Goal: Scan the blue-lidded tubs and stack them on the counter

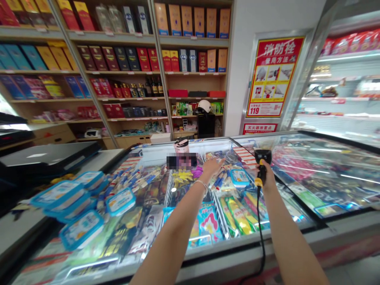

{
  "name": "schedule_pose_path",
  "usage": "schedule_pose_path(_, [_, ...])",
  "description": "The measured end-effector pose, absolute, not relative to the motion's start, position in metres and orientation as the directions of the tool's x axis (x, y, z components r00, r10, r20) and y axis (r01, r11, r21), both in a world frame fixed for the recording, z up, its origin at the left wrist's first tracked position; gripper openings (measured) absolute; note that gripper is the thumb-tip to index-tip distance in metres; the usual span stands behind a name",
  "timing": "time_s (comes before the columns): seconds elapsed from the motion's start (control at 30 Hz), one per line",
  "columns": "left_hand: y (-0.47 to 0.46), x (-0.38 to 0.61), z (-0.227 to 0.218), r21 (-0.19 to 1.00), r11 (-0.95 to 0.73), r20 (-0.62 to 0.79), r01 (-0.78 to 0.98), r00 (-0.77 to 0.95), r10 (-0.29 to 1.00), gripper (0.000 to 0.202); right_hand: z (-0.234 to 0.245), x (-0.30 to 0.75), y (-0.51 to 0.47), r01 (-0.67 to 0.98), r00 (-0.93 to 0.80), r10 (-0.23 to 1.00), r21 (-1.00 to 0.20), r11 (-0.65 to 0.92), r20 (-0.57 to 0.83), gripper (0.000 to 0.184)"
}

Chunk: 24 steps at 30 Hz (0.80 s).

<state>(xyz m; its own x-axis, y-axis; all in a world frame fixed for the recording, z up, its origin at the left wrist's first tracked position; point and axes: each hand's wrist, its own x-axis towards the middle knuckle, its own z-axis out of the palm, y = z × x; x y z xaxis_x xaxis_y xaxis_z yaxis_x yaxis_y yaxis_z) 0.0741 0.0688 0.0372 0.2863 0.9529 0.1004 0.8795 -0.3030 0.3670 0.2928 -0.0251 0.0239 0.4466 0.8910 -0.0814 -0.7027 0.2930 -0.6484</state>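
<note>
My left hand (212, 166) reaches out over the glass lid of a chest freezer (208, 247), fingers stretched flat toward the far side, a thin bracelet on the wrist. It holds nothing. My right hand (265, 174) is wrapped round the yellow-and-black handle of a corded barcode scanner (262, 158), whose black head points forward above the lid. The scanner's cable hangs down over the freezer's front edge. A blue-rimmed tub (239, 177) lies just between the two hands, with wrapped ice creams (237, 211) under the glass below.
Several blue-lidded tubs (75, 206) are stacked on the freezer's left. A pink cup (181, 146) stands at the far rim. A dark counter (50, 154) is at left. Wooden shelves of boxed bottles (142, 59) fill the back wall; a red poster (273, 75) and an open cooler (344, 79) stand right.
</note>
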Motion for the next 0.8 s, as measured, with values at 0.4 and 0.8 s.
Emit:
schedule_pose_path(0.4, [0.025, -0.035, 0.077, 0.314, -0.521, 0.456, 0.794, 0.356, 0.816, 0.046, 0.043, 0.28, -0.044, -0.586, 0.467, 0.876, -0.699, 0.41, 0.122, 0.039])
schedule_pose_path(0.8, [-0.028, -0.212, 0.058, -0.017, 0.171, 0.345, 0.985, -0.155, 0.926, 0.033, 0.057, 0.079, -0.025, -0.319, 0.056, 0.981, -0.928, 0.192, 0.184, 0.058])
